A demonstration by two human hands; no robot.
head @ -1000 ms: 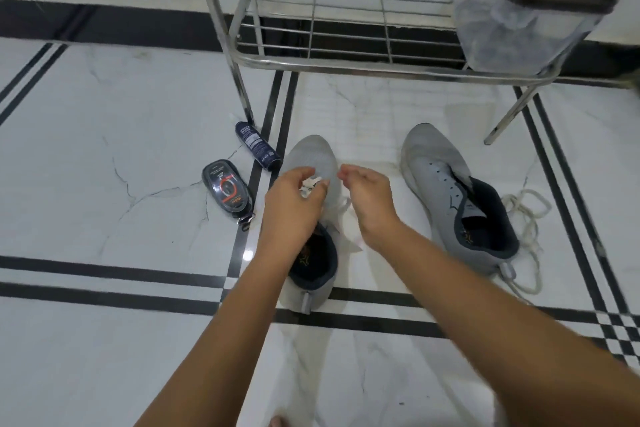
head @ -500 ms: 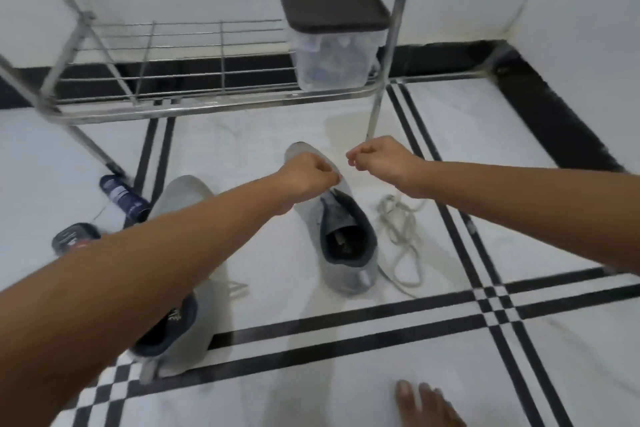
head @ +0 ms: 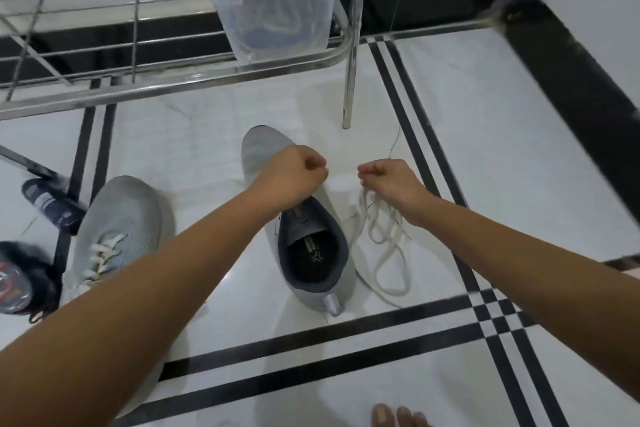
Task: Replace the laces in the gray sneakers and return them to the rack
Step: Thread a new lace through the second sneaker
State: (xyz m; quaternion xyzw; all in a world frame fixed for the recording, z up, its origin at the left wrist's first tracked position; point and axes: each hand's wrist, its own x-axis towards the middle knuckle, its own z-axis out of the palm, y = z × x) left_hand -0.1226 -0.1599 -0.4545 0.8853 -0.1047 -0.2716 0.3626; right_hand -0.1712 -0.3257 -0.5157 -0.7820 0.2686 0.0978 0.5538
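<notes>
**Both hands over the unlaced sneaker, loose lace at right**

Head view, looking down at a white marble floor (head: 485, 156) with black inlay stripes.

Left hand (head: 294, 173): curled into a loose fist above the toe half of the unlaced gray sneaker (head: 304, 236). Fingers drawn together, thumb against forefinger. Whether anything is pinched between them, cannot tell.

Right hand (head: 389, 180): also closed, fingers together, held just right of that sneaker and directly above the loose white lace (head: 384, 246). The lace top runs up under the hand; contact not clear. A thin dark thread (head: 394, 144) rises from near the knuckles.

Unlaced sneaker: upright on the floor, toe pointing toward the rack, dark collar and insole open to view, no lace in the eyelets as far as visible. Loose lace lies in loops on the floor, just beside its right side.

Second gray sneaker (head: 117, 229): at left, partly behind the left forearm, white lace threaded across its front.

Metal shoe rack (head: 173, 83): beyond the shoes, wire shelf. A clear plastic bin with a dark lid (head: 277, 10) sits on it, shoes blurred inside.

Far left edge: a dark blue tube (head: 52, 204) and a black round tin (head: 14, 284) on the floor. Bare toes (head: 394, 418) at bottom.
</notes>
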